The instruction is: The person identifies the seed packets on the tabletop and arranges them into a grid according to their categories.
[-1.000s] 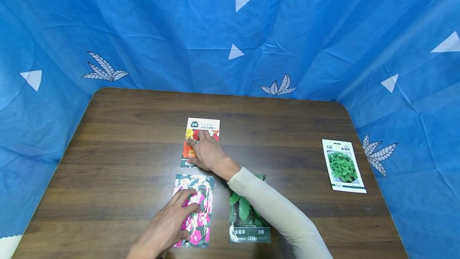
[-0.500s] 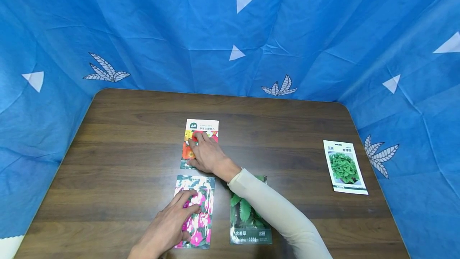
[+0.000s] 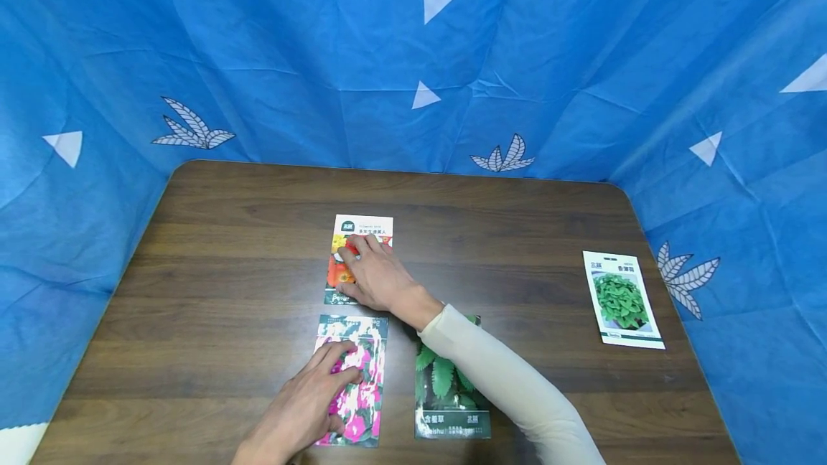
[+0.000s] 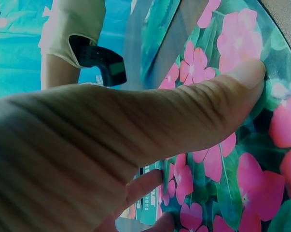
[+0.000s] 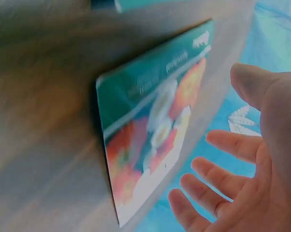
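Note:
My left hand [image 3: 302, 400] rests on a seed packet with pink flowers [image 3: 362, 422]; its fingers are spread, and in the left wrist view the thumb [image 4: 246, 75] lies on the printed front. Farther back, my right hand [image 3: 382, 277] is over a seed packet with red, orange and yellow flowers [image 3: 339, 273], hiding its right part. From the right wrist view, the right fingers [image 5: 217, 176] look loosely extended and apart from this flower packet [image 5: 150, 121], with nothing gripped. Under the right forearm is a dark green leaf seed packet [image 3: 446, 400], partly covered by the sleeve.
A white seed packet with green leaves [image 3: 623, 300] lies near the right edge of the brown wooden table [image 3: 213, 293]. Blue cloth [image 3: 310, 56] with white prints hangs behind the table and along both sides.
The right hand has shifted very slightly to the right and lifted a little over the red-and-yellow flower packet. My left hand stays on the pink flower packet.

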A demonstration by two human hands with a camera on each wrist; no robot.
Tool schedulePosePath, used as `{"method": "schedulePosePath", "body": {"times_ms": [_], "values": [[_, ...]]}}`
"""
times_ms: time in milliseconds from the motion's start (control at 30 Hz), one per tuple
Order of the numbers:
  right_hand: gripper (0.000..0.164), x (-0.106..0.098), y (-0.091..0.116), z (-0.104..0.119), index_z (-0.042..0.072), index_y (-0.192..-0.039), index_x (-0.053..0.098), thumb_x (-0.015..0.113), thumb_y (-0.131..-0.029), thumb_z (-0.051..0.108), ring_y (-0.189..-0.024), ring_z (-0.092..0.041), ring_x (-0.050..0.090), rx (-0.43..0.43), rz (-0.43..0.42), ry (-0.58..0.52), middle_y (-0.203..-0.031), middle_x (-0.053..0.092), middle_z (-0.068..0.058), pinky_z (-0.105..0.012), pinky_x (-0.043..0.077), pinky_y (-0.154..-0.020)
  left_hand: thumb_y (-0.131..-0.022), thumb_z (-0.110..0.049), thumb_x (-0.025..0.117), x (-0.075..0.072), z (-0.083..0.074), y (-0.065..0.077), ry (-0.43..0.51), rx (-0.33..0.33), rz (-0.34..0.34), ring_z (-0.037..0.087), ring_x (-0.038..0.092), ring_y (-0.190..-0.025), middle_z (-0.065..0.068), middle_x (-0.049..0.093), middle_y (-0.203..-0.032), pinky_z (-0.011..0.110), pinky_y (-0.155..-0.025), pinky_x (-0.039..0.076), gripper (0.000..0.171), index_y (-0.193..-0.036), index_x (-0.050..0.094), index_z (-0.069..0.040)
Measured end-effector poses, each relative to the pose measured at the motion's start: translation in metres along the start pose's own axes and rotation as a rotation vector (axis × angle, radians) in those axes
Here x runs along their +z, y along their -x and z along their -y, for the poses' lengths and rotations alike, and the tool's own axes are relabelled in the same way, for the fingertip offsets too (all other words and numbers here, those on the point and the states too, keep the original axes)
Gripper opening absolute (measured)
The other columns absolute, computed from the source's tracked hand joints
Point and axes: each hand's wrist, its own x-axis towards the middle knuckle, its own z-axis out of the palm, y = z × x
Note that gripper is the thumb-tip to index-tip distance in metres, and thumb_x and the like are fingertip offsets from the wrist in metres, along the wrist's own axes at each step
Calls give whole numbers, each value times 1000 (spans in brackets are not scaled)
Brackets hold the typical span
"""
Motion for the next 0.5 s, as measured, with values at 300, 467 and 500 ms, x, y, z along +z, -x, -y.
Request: {"method": "schedulePosePath", "body": {"times_ms": [300,467,500], "values": [[55,-5,23,-43,18,-145,52,56,-100,49,-131,-25,46,20,-107,-86,-152,44,-9,-41,46,-110,-58,-29,96,2,-1,1,-25,-3,-14,27,43,-127,4,47,-142,45,-79,61,58,-110,73,-24],[48,2,37,-75,14,-141,57,58,-101,41,-132,-27,49,44,-194,-152,-147,51,-10,-46,45,-111,-58,-28,96,2,-2,1,-11,-14,-11,28,43,-128,4,47,-142,46,-78,61,58,-110,73,-24],[47,4,40,-80,14,-140,57,58,-101,40,-132,-28,49,50,-209,-159,-146,51,-11,-47,44,-111,-58,-28,97,1,-3,0,-11,-16,-9,28,43,-128,4,47,-142,47,-79,61,58,-110,73,-23]]}}
